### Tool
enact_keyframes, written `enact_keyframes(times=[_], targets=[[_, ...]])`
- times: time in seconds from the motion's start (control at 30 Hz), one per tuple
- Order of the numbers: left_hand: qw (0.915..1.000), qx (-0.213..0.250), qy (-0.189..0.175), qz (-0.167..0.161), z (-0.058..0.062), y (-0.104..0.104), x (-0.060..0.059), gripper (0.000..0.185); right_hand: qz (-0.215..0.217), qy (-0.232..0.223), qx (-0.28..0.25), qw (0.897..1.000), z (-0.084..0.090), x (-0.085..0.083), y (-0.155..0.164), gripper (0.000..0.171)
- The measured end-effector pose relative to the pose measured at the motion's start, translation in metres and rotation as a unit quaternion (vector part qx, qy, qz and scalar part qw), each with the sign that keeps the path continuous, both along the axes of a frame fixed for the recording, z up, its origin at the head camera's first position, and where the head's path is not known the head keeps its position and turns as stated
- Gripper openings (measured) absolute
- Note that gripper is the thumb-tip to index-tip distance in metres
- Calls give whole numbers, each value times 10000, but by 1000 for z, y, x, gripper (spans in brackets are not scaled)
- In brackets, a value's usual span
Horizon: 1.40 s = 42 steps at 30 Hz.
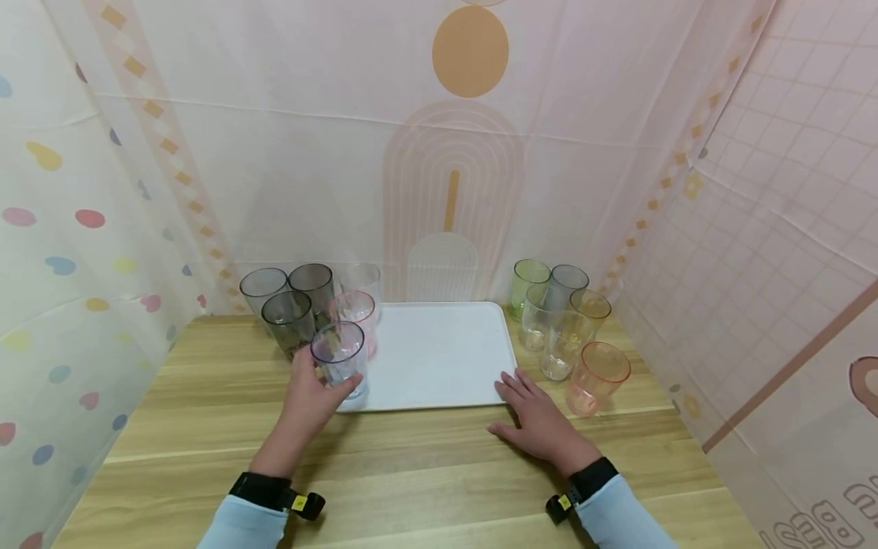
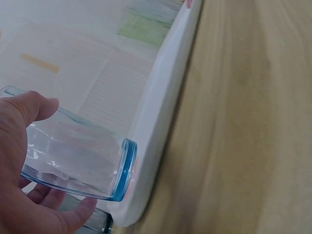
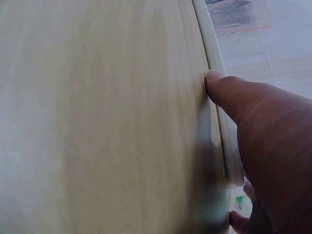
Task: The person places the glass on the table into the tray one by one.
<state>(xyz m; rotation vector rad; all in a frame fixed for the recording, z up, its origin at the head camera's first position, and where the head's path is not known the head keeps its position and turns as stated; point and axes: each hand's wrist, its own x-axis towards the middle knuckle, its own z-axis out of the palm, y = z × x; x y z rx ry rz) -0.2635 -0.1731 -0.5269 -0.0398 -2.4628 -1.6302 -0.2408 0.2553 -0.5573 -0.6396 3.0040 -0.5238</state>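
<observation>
My left hand (image 1: 312,393) grips a clear blue-tinted cup (image 1: 339,360) that stands on the near left corner of the white tray (image 1: 439,358). In the left wrist view the thumb and fingers curl round the blue-tinted cup (image 2: 78,158), its blue base at the tray rim (image 2: 156,126). My right hand (image 1: 538,419) lies flat on the wooden table (image 1: 425,473), fingers straight, touching the tray's near right corner. The right wrist view shows the thumb (image 3: 222,87) against the tray edge (image 3: 214,53).
Several grey, clear and pink cups (image 1: 295,301) stand left of the tray. Right of it stand several green, grey, clear and orange cups (image 1: 565,328); the orange cup (image 1: 597,377) is nearest my right hand. Patterned cloth walls close in the table on three sides.
</observation>
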Motion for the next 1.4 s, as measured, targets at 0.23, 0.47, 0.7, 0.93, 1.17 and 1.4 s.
enact_keyframes(times=[0.23, 0.47, 0.7, 0.93, 1.17, 1.4], targets=[[9981, -454, -414, 13, -6, 1, -3, 106, 14, 4, 44, 10000, 0, 0, 0, 85], [9980, -533, -331, -65, -9, 0, -5, 107, 48, 55, 34, 10000, 2, 0, 0, 84], [9975, -676, -202, -61, -12, 0, -4, 105, 41, 44, 7, 10000, 2, 0, -1, 84], [9976, -583, -234, -273, -15, -6, -5, 111, 91, 128, -11, 9999, 0, 0, 0, 84], [9921, -1078, -304, -566, -20, -24, -6, 116, 133, 140, -16, 9998, -1, -1, 1, 83], [9772, -1941, -92, -854, -25, -37, -5, 116, 128, 118, -103, 9998, 2, 0, 0, 82]])
